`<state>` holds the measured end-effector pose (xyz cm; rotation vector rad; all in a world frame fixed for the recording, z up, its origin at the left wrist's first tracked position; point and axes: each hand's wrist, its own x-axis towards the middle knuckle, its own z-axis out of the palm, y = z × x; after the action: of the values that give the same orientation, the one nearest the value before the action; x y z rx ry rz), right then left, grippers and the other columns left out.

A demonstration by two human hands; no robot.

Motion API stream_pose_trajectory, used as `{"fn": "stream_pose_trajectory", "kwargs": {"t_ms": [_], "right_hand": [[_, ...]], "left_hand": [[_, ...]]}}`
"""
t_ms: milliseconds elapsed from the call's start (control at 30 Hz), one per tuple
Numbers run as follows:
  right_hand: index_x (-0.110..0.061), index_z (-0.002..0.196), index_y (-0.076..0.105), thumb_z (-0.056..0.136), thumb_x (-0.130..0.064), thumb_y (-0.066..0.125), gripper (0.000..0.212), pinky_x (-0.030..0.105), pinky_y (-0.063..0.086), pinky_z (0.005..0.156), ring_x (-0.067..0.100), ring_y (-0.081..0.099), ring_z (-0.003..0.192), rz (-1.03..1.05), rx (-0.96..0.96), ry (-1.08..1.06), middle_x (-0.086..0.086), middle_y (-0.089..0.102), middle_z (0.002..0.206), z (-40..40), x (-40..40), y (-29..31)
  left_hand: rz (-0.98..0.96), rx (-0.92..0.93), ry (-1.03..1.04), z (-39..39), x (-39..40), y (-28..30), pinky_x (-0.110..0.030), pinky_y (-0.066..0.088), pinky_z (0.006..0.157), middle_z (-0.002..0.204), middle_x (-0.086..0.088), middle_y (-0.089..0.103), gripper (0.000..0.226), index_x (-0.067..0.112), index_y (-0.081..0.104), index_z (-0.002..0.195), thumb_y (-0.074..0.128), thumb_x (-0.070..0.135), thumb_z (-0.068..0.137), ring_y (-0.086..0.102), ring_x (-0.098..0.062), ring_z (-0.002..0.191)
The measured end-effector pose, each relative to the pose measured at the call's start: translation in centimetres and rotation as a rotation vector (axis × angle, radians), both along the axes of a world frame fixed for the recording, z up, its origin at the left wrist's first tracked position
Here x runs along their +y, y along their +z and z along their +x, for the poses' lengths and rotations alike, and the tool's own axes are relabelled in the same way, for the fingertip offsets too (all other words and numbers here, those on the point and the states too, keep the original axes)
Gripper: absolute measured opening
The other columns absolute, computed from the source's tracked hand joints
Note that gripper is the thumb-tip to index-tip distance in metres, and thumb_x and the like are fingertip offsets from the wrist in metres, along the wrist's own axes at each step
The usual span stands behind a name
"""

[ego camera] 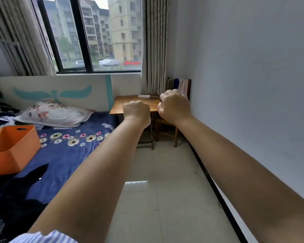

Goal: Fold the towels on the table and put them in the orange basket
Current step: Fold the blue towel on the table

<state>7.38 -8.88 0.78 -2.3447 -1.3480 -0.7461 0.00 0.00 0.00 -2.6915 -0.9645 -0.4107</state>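
Orange basket [12, 148] sits on the bed [68, 155] at nine o'clock, with no towel showing in it. No towels are visible on the wooden table [130, 104] at twelve. Left hand [136, 112] and right hand [174, 105] are raised side by side as empty fists. Folding hasn't begun; next means finding a towel.

Orange basket [12, 148] cut off by left edge, inside hidden behind near wall. Wooden table [132, 104] partly covered by left hand [136, 112] and right hand [175, 106]; near edge and right corner hidden. Fingers of both fists curled out of sight. White box [144, 96] at far edge too small to identify.
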Motion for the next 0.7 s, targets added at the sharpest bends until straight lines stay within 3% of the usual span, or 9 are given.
{"fn": "stream_pose_trajectory", "kwargs": {"t_ms": [233,500,600,700], "right_hand": [[-0.002,0.108,0.06,0.092,-0.02,0.042,0.03,0.036,0.045,0.082,0.029,0.054,0.104,-0.159,0.112,-0.023,0.015,0.06,0.111,12.4,9.7,-4.8],[-0.002,0.105,0.062,0.092,-0.018,0.042,0.029,0.037,0.05,0.082,0.029,0.055,0.1,-0.208,0.183,-0.029,0.016,0.062,0.107,26.9,21.9,-7.6],[-0.002,0.105,0.062,0.091,-0.018,0.042,0.029,0.037,0.05,0.081,0.028,0.056,0.098,-0.221,0.187,-0.042,0.015,0.062,0.106,32.1,28.0,-8.7],[-0.002,0.104,0.062,0.091,-0.018,0.041,0.029,0.036,0.048,0.079,0.029,0.056,0.098,-0.21,0.209,-0.052,0.015,0.061,0.106,36.9,33.8,-9.7]], "left_hand": [[-0.181,0.145,0.097,10.6,10.0,-4.0,-0.032,0.042,0.082,0.118,-0.011,0.061,0.027,0.008,0.061,0.114,0.047,0.017,0.093,0.057,-0.03,0.11],[-0.28,0.186,0.162,22.2,22.6,-5.7,-0.035,0.043,0.088,0.121,-0.013,0.059,0.028,0.006,0.06,0.116,0.046,0.013,0.094,0.055,-0.033,0.113],[-0.284,0.167,0.164,26.6,29.4,-6.4,-0.031,0.038,0.074,0.118,-0.012,0.06,0.027,0.007,0.059,0.115,0.045,0.014,0.093,0.057,-0.03,0.107],[-0.277,0.149,0.147,30.8,36.2,-7.0,-0.029,0.037,0.071,0.117,-0.011,0.059,0.029,0.007,0.058,0.117,0.045,0.016,0.094,0.056,-0.027,0.104]]}}
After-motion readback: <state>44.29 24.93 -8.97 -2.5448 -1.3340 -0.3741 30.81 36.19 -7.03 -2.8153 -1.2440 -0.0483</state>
